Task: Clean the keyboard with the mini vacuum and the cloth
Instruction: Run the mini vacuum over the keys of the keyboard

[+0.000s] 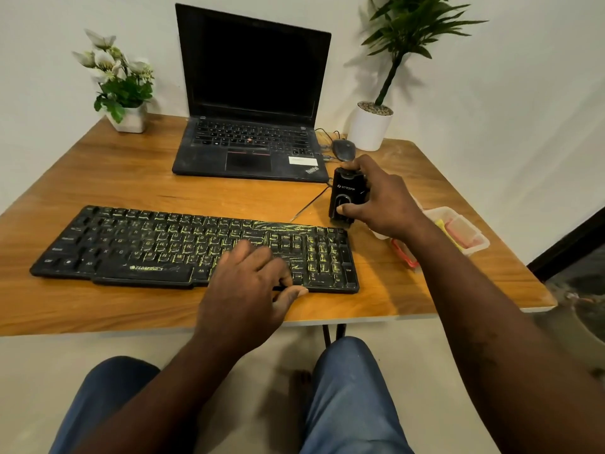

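Note:
A black keyboard (pixel 157 247) streaked with yellow-green marks lies across the wooden table (pixel 124 178). My left hand (pixel 248 283) rests flat on its lower right part, fingers spread over the keys, thumb at the front edge. Just beyond the keyboard's right end stands a small black mini vacuum (pixel 346 198), upright on the table. My right hand (pixel 383 198) is wrapped around it from the right, thumb on its front. I cannot pick out the cloth with certainty.
An open black laptop (pixel 252 126) sits behind the keyboard, a dark mouse (pixel 343 149) to its right. A clear plastic box (pixel 458 229) holds yellow and red items at the right. A flower pot (pixel 131 119) and a white plant pot (pixel 370 126) stand at the back.

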The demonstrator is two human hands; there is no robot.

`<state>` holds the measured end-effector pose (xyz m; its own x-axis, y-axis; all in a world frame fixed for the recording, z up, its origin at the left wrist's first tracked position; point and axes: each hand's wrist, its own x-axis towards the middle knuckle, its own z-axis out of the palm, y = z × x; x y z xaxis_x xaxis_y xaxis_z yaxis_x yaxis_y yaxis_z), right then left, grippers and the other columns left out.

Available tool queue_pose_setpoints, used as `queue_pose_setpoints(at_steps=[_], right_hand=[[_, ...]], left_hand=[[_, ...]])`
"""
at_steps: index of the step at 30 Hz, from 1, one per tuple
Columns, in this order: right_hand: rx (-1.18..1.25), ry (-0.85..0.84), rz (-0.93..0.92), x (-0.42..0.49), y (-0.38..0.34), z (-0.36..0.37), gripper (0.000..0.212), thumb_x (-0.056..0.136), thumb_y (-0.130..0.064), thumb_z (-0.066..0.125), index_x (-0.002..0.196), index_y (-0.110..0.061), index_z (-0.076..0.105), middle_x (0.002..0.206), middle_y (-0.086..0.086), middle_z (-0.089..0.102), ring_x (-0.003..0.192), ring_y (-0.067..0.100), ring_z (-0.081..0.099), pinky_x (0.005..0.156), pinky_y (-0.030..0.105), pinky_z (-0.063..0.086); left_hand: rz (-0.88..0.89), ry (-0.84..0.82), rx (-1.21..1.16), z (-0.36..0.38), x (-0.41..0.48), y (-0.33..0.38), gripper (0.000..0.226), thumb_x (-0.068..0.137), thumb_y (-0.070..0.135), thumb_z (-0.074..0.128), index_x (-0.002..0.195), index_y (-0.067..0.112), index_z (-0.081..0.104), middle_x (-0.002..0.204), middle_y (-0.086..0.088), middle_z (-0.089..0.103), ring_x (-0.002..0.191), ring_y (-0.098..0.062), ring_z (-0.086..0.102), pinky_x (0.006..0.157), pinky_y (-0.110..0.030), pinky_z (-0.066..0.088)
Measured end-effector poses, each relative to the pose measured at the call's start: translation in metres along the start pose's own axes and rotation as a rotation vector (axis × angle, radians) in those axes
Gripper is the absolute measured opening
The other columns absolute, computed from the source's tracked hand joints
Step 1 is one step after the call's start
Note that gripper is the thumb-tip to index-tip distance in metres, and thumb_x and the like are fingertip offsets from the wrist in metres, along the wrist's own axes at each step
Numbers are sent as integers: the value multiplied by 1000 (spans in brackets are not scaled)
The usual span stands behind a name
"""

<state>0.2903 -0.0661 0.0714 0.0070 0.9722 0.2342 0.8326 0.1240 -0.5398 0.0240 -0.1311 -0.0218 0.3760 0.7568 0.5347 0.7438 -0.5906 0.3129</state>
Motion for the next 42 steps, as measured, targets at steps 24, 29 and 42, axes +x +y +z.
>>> queue_pose_setpoints(at_steps=[24,29,42], right_hand=[[-138,-138,-5,12,-3,-19,72,80,-17,88,138,-30,47,124,1,63,103,14,60,69,15,45],[10,-193,-68,19,-21,4,72,81,-15,86,139,-32,47,117,-10,58,106,16,65,74,15,51],[260,-177,-141,39,-70,71,68,83,-13,84,136,-32,47,120,-7,63,109,12,66,86,28,61]], left_hand=[[3,18,-18,-1,0,0,28,84,59,69,82,32,63,84,17,45,86,-8,36,72,-34,40],[-2,28,-19,-1,-1,1,29,84,59,68,82,30,64,83,15,49,86,-9,36,72,-34,40],[67,58,25,-2,-2,2,28,86,50,76,85,25,65,86,9,55,86,-14,44,71,-35,42]])
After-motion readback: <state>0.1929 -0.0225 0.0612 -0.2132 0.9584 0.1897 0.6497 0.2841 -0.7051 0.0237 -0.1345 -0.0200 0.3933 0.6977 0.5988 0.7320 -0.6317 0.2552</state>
